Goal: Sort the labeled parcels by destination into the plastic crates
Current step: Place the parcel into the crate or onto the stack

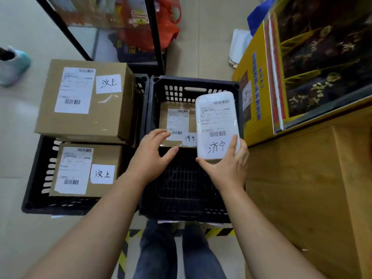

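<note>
Already three parcels look sorted: a large box (84, 101) and a small box (86, 172), both marked 汶上, in the left crate (34, 198), and a brown box (175, 115) in the right crate (193, 81). The right hand (229, 166) grips a white parcel (216, 125) marked 济宁 by its near end above that right crate. The left hand (153, 156) hovers alongside, fingers loose, holding nothing. By my reckoning, this one only needs lowering in.
</note>
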